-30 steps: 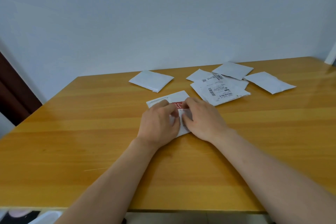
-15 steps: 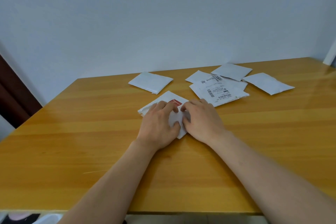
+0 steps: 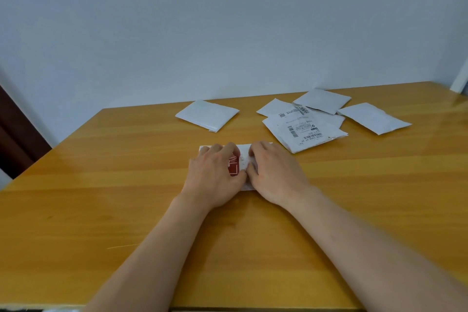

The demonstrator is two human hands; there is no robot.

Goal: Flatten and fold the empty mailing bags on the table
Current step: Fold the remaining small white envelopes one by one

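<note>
A small white mailing bag with a red label lies on the wooden table, mostly covered by both hands. My left hand rests on its left half, fingers reaching to the far edge, thumb beside the red label. My right hand presses down on its right half. Only a strip of the bag shows between the hands and along the far edge. A folded white bag lies further back on the left.
At the back right lies a loose group of white bags: one with a printed barcode label on top, another behind it, and one further right. A wall runs behind the table; a dark door edge is at the left.
The bag under my hands has turned from a slanted position to lie square to me, and it looks narrower. Both hands stayed on it and shifted slightly.
</note>
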